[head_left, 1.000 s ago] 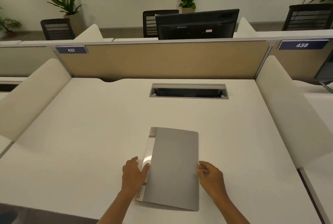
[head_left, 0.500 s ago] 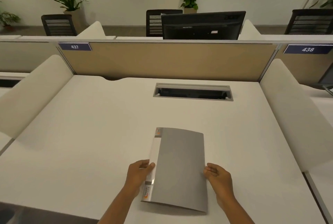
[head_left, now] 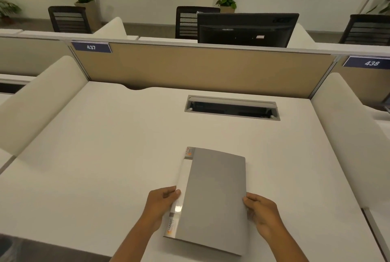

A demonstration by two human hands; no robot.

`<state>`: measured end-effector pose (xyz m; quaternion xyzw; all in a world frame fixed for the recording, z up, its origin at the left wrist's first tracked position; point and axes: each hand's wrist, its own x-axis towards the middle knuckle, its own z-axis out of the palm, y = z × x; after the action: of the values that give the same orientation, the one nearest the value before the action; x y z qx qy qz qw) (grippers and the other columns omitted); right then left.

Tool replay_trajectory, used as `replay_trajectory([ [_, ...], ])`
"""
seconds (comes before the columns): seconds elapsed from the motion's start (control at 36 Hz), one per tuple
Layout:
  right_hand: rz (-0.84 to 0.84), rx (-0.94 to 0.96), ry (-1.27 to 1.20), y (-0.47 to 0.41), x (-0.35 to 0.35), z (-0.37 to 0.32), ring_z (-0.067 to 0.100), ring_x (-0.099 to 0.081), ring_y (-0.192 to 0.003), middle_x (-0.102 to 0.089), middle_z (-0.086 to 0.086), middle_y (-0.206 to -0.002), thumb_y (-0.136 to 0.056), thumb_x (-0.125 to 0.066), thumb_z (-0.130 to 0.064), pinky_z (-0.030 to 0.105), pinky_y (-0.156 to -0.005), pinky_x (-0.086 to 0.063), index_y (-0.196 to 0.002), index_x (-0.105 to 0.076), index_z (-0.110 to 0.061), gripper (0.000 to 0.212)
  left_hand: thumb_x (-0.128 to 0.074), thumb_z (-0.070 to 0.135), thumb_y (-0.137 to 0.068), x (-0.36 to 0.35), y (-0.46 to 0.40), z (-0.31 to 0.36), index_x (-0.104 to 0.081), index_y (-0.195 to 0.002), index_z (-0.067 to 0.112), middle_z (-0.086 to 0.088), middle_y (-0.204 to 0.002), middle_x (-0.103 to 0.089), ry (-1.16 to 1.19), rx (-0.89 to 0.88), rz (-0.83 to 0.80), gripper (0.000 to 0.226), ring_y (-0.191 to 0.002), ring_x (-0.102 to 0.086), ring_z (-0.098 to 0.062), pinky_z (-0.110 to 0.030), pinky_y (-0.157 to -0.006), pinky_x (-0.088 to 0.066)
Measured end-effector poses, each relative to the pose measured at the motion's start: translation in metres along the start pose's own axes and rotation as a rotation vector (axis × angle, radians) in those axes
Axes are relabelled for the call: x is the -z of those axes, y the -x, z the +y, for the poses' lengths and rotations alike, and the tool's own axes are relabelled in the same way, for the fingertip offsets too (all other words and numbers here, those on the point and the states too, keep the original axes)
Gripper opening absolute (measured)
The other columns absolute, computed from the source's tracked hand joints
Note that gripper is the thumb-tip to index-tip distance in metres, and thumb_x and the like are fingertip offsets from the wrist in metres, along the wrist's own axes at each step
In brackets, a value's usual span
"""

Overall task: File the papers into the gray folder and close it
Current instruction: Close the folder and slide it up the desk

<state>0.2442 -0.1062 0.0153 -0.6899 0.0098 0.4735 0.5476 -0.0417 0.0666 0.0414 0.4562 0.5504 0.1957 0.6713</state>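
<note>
The gray folder lies closed on the white desk, near its front edge, with a clear spine strip on its left side. My left hand holds the spine edge, thumb on top. Along the opposite side, my right hand grips the open edge with curled fingers. No loose papers show; anything inside the folder is hidden.
A cable slot is set into the desk beyond the folder. A tan partition closes the back, white side panels flank the desk. A black monitor and chairs stand behind the partition.
The folder has turned slightly, and both hands have gone from resting beside or on its edges to gripping them. The camera has shifted a little.
</note>
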Motion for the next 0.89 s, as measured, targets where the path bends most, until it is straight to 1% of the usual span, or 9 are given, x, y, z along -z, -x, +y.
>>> replay_trajectory([
  [0.08, -0.029, -0.011, 0.029, 0.005, -0.011, -0.006, 0.031, -0.076, -0.093, -0.081, 0.011, -0.096, -0.091, -0.072, -0.002, 0.040, -0.081, -0.061, -0.099, -0.080, -0.007, 0.013, -0.080, 0.017, -0.091, 0.007, -0.001, 0.006, -0.086, -0.094, 0.021, -0.003, -0.101, -0.084, 0.027, 0.024, -0.024, 0.007, -0.093, -0.081, -0.019, -0.025, -0.074, -0.063],
  [0.22, 0.010, 0.048, 0.153, 0.015, -0.032, -0.014, 0.020, -0.074, -0.096, -0.081, -0.006, -0.093, -0.096, -0.069, -0.016, 0.029, -0.069, -0.055, -0.102, -0.078, -0.021, 0.013, -0.076, 0.018, -0.095, 0.016, -0.008, 0.011, -0.086, -0.094, 0.019, -0.008, -0.103, -0.084, 0.069, 0.062, -0.053, 0.011, -0.094, -0.081, -0.025, -0.040, -0.089, -0.063],
  [0.33, 0.020, 0.069, 0.192, 0.017, -0.047, -0.017, 0.022, -0.070, -0.106, -0.077, -0.004, -0.111, -0.099, -0.065, -0.023, 0.036, -0.080, -0.058, -0.116, -0.073, -0.025, 0.019, -0.074, 0.018, -0.096, 0.023, -0.011, 0.013, -0.083, -0.104, 0.014, -0.010, -0.105, -0.083, 0.115, 0.076, -0.048, 0.012, -0.092, -0.081, -0.024, -0.042, -0.091, -0.063],
  [0.39, 0.021, 0.083, 0.202, 0.018, -0.053, -0.020, 0.023, -0.069, -0.109, -0.075, -0.003, -0.115, -0.099, -0.065, -0.023, 0.043, -0.091, -0.058, -0.121, -0.071, -0.024, 0.022, -0.074, 0.018, -0.096, 0.027, -0.012, 0.014, -0.081, -0.108, 0.013, -0.010, -0.105, -0.083, 0.128, 0.074, -0.037, 0.014, -0.094, -0.081, -0.026, -0.043, -0.091, -0.063],
  [0.44, 0.027, 0.113, 0.211, 0.018, -0.059, -0.023, 0.023, -0.069, -0.110, -0.075, -0.002, -0.116, -0.097, -0.068, -0.020, 0.046, -0.097, -0.057, -0.121, -0.072, -0.023, 0.024, -0.073, 0.017, -0.096, 0.032, -0.015, 0.015, -0.080, -0.111, 0.011, -0.009, -0.105, -0.084, 0.140, 0.072, -0.023, 0.017, -0.095, -0.081, -0.027, -0.042, -0.088, -0.064],
  [0.56, 0.041, 0.147, 0.206, 0.018, -0.074, -0.029, 0.022, -0.071, -0.107, -0.076, -0.004, -0.113, -0.094, -0.072, -0.017, 0.048, -0.097, -0.058, -0.117, -0.075, -0.022, 0.024, -0.074, 0.017, -0.096, 0.043, -0.019, 0.021, -0.080, -0.112, 0.011, -0.010, -0.106, -0.083, 0.166, 0.074, -0.009, 0.018, -0.096, -0.081, -0.028, -0.038, -0.081, -0.065],
  [0.67, 0.038, 0.168, 0.189, 0.017, -0.093, -0.042, 0.021, -0.072, -0.105, -0.078, -0.006, -0.110, -0.092, -0.074, -0.015, 0.048, -0.098, -0.058, -0.114, -0.077, -0.023, 0.023, -0.075, 0.017, -0.095, 0.056, -0.026, 0.033, -0.081, -0.106, 0.015, -0.008, -0.104, -0.084, 0.185, 0.052, 0.008, 0.013, -0.089, -0.082, -0.022, -0.029, -0.068, -0.065],
  [0.78, 0.024, 0.194, 0.158, 0.015, -0.117, -0.057, 0.016, -0.074, -0.100, -0.079, -0.012, -0.100, -0.091, -0.075, -0.013, 0.040, -0.092, -0.060, -0.100, -0.077, -0.032, 0.021, -0.077, 0.019, -0.094, 0.071, -0.038, 0.050, -0.079, -0.109, 0.018, -0.005, -0.102, -0.084, 0.171, 0.025, 0.041, 0.015, -0.086, -0.082, -0.020, -0.028, -0.068, -0.064],
  [0.89, -0.012, 0.228, 0.125, 0.011, -0.142, -0.076, 0.011, -0.076, -0.094, -0.080, -0.013, -0.100, -0.090, -0.076, -0.013, 0.031, -0.084, -0.061, -0.104, -0.078, -0.031, 0.022, -0.077, 0.019, -0.093, 0.088, -0.055, 0.072, -0.078, -0.113, 0.016, -0.006, -0.105, -0.084, 0.172, -0.012, 0.056, 0.020, -0.091, -0.082, -0.022, -0.030, -0.073, -0.064],
])
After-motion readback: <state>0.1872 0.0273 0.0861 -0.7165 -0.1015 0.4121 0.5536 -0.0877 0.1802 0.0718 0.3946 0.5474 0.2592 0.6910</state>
